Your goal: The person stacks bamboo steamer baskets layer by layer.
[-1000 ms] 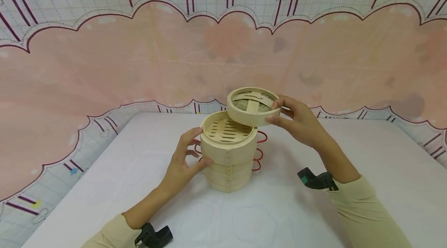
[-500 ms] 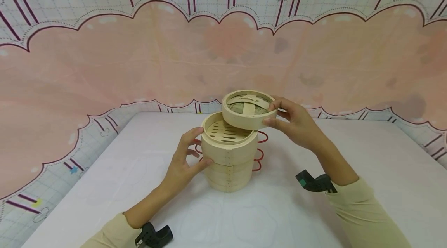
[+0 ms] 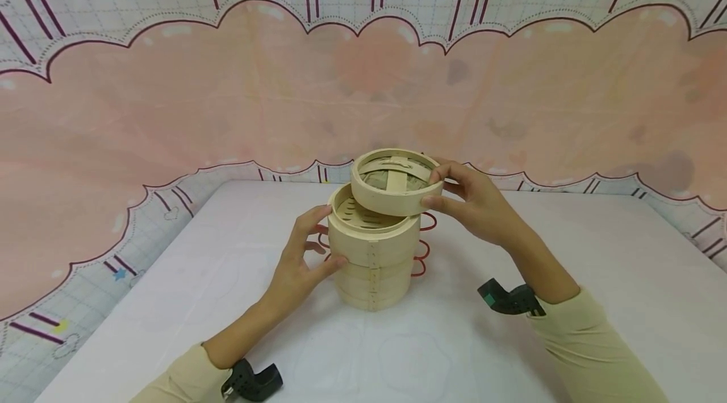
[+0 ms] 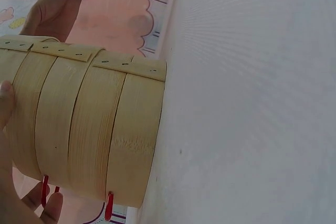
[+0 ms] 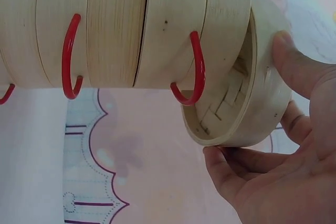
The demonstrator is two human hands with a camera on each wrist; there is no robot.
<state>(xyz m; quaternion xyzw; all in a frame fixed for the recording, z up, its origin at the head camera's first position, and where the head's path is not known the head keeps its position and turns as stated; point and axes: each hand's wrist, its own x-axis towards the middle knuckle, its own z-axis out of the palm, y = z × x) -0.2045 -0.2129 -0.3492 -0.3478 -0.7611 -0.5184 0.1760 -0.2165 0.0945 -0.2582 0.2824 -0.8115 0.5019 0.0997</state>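
A stack of bamboo steamer baskets (image 3: pixel 372 264) stands upright on the white table, its slatted top tier partly uncovered. My left hand (image 3: pixel 301 258) grips the stack's left side, thumb in front and fingers round behind. In my right hand (image 3: pixel 477 201) the round bamboo lid (image 3: pixel 394 201) is pinched by its right edge. That lid sits tilted over the back right of the top rim, overlapping the opening; its woven underside (image 5: pixel 226 100) shows in the right wrist view. Red loop handles (image 5: pixel 68 59) stick out from the sides of the baskets.
The white table (image 3: pixel 466 352) spreads around the stack. Behind it hangs a patterned cloth backdrop (image 3: pixel 284 94) in pink and white. Dark wrist-worn devices (image 3: pixel 511 297) sit at both cuffs.
My right hand has brought the lid leftward and slightly down, so it covers more of the top basket. The left hand and the stack have stayed nearly still.
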